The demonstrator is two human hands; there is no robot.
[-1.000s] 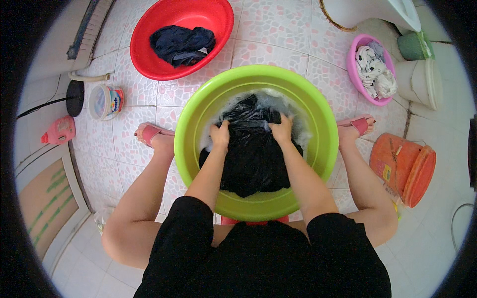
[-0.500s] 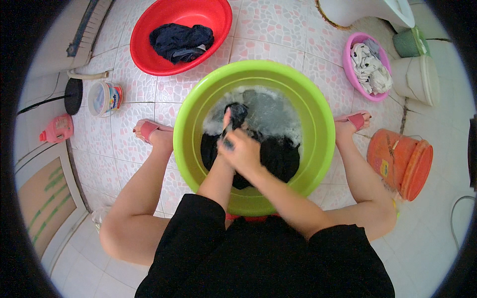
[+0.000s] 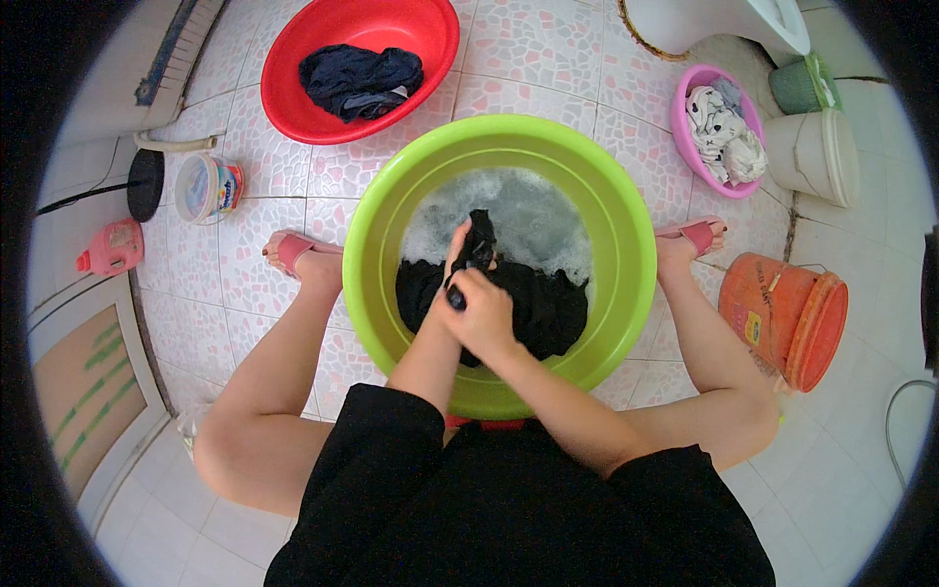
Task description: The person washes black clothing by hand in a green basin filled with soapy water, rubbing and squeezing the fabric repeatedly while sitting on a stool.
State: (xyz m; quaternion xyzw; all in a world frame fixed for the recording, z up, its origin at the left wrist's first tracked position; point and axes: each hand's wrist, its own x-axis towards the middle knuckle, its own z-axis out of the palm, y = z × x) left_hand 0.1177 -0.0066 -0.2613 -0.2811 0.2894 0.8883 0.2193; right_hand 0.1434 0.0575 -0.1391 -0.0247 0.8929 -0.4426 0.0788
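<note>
R fingers (image 3: 473, 291) grip blk cloth (image 3: 543, 305) (wet, bunched).

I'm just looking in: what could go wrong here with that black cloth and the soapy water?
Two things, perhaps. The soapy water could splash over the rim of the green basin, and the tiled floor might then get slippery under the sandals. Also, the left hand and right hand grip only a bunch of the black cloth; being wet, it could slip back into the basin.
</note>
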